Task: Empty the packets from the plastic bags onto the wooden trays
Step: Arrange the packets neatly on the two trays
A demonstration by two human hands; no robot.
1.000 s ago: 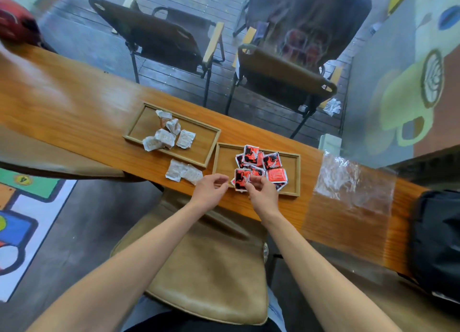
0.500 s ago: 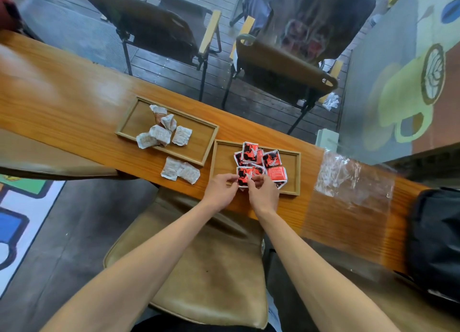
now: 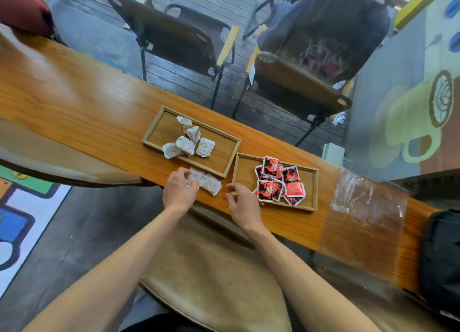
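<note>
Only one view for me: head cam, wide-angle, looking fwd & steeply down over the counter [image 3: 82, 102], both forearms close below.

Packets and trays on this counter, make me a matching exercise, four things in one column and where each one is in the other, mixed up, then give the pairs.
Things
1. red packets
2. clear plastic bag
3. white packets on the bare counter
4. left hand

Places
A. flat on the counter, right of both trays
B. at the loose white packets by the near counter edge
C. in the right wooden tray
D. just in front of the left wooden tray

Pairs: 1-C, 2-A, 3-D, 4-B
</note>
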